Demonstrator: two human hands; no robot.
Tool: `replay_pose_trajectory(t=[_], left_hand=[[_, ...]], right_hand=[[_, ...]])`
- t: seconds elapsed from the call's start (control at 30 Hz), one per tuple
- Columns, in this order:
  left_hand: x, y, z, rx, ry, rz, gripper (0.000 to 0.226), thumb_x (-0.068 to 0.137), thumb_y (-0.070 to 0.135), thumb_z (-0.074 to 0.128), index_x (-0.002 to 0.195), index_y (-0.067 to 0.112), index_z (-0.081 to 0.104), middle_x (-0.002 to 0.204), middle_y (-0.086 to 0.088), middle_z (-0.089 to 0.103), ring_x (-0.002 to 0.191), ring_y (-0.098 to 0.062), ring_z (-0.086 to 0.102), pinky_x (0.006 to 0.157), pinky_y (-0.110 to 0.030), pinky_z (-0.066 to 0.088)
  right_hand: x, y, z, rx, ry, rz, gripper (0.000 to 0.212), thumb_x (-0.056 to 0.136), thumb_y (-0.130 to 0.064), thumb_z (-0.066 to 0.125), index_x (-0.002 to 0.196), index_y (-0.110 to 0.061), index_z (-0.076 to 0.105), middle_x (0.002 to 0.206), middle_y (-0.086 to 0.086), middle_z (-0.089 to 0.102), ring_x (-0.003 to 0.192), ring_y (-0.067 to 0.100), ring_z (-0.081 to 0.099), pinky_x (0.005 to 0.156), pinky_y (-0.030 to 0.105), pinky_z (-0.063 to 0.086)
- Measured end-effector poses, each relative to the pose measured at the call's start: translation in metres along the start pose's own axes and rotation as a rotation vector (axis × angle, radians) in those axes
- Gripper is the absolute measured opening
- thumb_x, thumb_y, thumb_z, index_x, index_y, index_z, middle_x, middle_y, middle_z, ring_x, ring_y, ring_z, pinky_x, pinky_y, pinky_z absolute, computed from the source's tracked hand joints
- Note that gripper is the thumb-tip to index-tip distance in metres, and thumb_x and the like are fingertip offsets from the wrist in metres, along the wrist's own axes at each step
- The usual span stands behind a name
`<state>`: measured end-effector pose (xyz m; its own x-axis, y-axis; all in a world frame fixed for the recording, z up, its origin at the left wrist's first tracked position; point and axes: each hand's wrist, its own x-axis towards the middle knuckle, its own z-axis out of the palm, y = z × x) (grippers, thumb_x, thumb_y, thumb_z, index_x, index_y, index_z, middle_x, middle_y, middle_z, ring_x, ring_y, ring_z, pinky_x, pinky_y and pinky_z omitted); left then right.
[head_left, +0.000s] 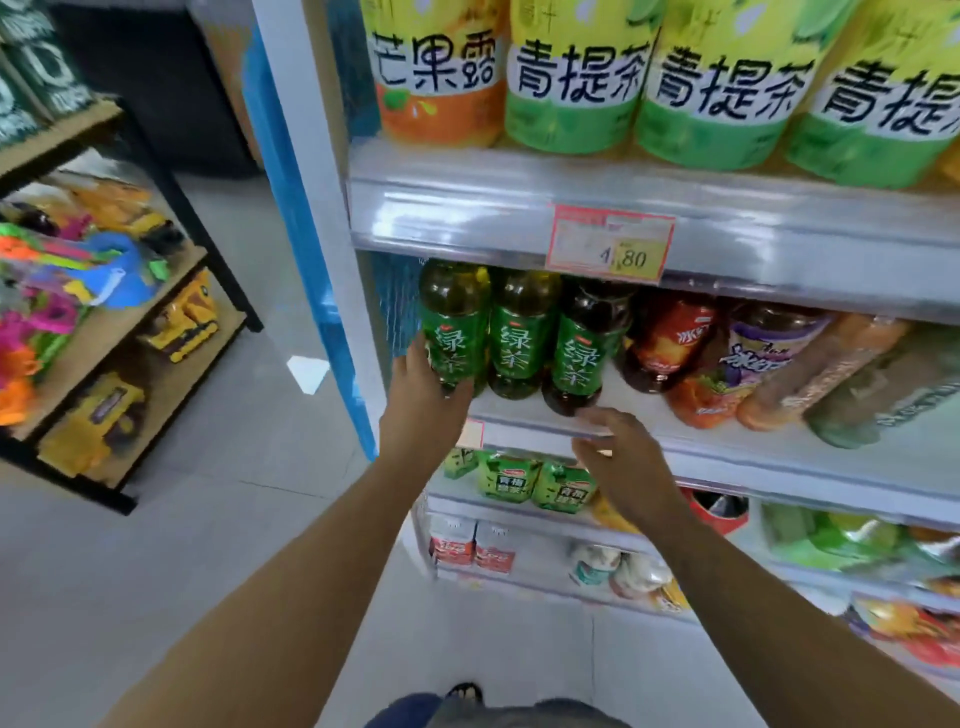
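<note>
Left-hand fingers (416, 349): curled round the lower left side of the leftmost green tea bottle (457, 327), with the thumb laid across its front near the base. The left hand (423, 400) is raised with the wrist straight, and the bare forearm runs down and back toward the person.

Right-hand fingers (597, 418): spread, loosely bent, holding nothing. Contact with the shelf edge (779, 470) cannot be determined. The right hand (626, 460) is palm down.

The held bottle stands upright at the left end of the white shelf. Just right of the left-hand fingers stands the second bottle (519, 338). The third bottle (582, 358) is directly above the right-hand fingers. All three are cylindrical clear plastic with glossy green wrap labels.

Farther right, red-labelled bottles (670, 338) lean. Above the fingers, a clear plastic rail carries a price tag (610, 244).
</note>
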<state>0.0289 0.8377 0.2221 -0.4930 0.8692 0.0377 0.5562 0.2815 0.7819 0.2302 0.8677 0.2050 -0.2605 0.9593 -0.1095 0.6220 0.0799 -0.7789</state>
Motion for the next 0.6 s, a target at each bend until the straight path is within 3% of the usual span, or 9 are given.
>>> replay_pose_trajectory(t=[0.13,0.23,0.3,0.33,0.47,0.53,0.6], left_hand=[[0.017,-0.007,0.0,-0.099,-0.03,0.056,0.068,0.082,0.026,0.066,0.139,0.019,0.029,0.128,-0.005,0.051,0.115,-0.024,0.05,0.096,-0.043,0.044],[0.023,-0.007,-0.001,-0.119,-0.037,0.054,0.065,0.085,0.021,0.064,0.139,0.018,0.029,0.128,-0.005,0.053,0.113,-0.025,0.054,0.095,-0.042,0.046],[0.027,-0.007,-0.002,-0.115,-0.039,0.044,0.061,0.086,0.022,0.064,0.138,0.017,0.031,0.127,-0.006,0.054,0.111,-0.027,0.055,0.092,-0.04,0.046],[0.03,-0.009,-0.002,-0.118,-0.039,0.039,0.06,0.086,0.022,0.065,0.136,0.017,0.032,0.127,-0.007,0.055,0.111,-0.027,0.056,0.092,-0.04,0.046],[0.032,-0.01,-0.001,-0.107,-0.025,0.041,0.058,0.085,0.023,0.067,0.132,0.015,0.034,0.126,-0.007,0.054,0.11,-0.027,0.056,0.088,-0.036,0.044],[0.032,-0.008,0.0,-0.097,-0.008,0.048,0.057,0.085,0.021,0.067,0.132,0.013,0.035,0.126,-0.008,0.053,0.111,-0.027,0.055,0.087,-0.035,0.043],[0.032,-0.005,0.001,-0.1,-0.002,0.046,0.058,0.084,0.021,0.068,0.131,0.013,0.035,0.126,-0.008,0.053,0.112,-0.026,0.054,0.089,-0.037,0.044]], right_hand=[[-0.001,-0.011,0.009,-0.009,0.102,-0.017,0.037,0.087,-0.008,0.062,0.122,-0.014,0.056,0.134,0.011,0.037,0.091,0.021,0.058,0.089,0.034,0.049],[0.003,-0.019,0.01,-0.041,0.144,-0.044,0.038,0.086,-0.008,0.063,0.123,-0.015,0.056,0.141,0.014,0.033,0.105,0.024,0.054,0.093,0.034,0.046],[0.009,-0.023,0.009,-0.038,0.232,-0.075,0.032,0.084,-0.006,0.063,0.116,-0.01,0.059,0.13,0.014,0.044,0.116,0.028,0.05,0.095,0.038,0.045],[0.011,-0.025,0.008,-0.019,0.274,-0.06,0.028,0.084,-0.006,0.063,0.112,-0.009,0.059,0.12,0.011,0.05,0.113,0.026,0.052,0.09,0.033,0.045],[0.018,-0.034,0.008,0.15,0.382,0.034,0.025,0.086,-0.009,0.062,0.107,-0.007,0.049,0.085,-0.009,0.052,0.085,0.016,0.054,0.054,0.011,0.039],[0.02,-0.036,0.01,0.226,0.425,0.056,0.033,0.086,-0.01,0.063,0.113,-0.005,0.045,0.086,-0.014,0.049,0.084,0.017,0.056,0.053,0.006,0.04],[0.021,-0.037,0.011,0.27,0.445,0.07,0.043,0.086,-0.011,0.065,0.122,-0.007,0.042,0.096,-0.009,0.051,0.088,0.02,0.059,0.061,0.012,0.041]])
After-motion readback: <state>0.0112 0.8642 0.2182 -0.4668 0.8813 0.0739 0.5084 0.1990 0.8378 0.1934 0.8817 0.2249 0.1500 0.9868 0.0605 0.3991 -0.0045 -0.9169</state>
